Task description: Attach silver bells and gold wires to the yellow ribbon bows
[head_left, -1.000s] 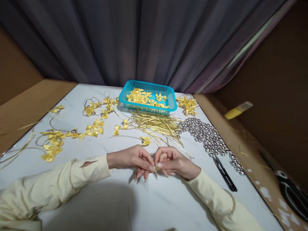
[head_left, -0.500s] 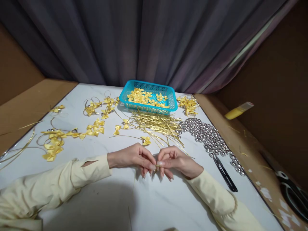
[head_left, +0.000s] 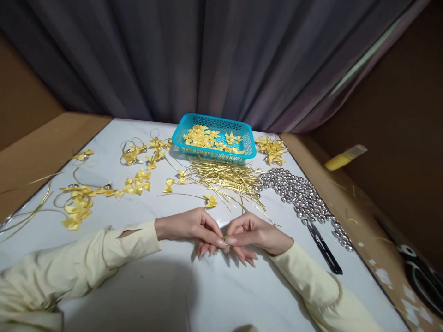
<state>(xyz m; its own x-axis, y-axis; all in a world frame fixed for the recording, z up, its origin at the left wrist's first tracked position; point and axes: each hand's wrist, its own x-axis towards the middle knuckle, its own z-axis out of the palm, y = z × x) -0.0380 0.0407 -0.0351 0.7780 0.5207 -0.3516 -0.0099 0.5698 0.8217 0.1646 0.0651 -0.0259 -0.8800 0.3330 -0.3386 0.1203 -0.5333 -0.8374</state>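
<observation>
Low over the near half of the white table (head_left: 145, 286), my left hand (head_left: 197, 230) and my right hand (head_left: 254, 235) meet thumb to thumb. Both pinch a short bit of gold cord (head_left: 224, 238), mostly covered by the fingertips. Just beyond them lies a yellow ribbon bow (head_left: 212, 201) with a silver bead and a cord trailing left. A loose pile of gold cords (head_left: 228, 177) is spread farther back. To the right of it are many silver beads (head_left: 301, 196).
A turquoise basket (head_left: 252, 150) with yellow bows stands at the back. Finished-looking bows on cords (head_left: 78, 207) lie left, others (head_left: 272, 150) back right. Black thread snips (head_left: 325, 249) are beside the beads. Scissors (head_left: 420, 276) and a yellow tube (head_left: 346, 157) are at the right.
My hands have drawn closer together, and less of the gold cord shows between the fingertips. The right hand's lower fingers are spread farther out. Objects on the table have stayed put.
</observation>
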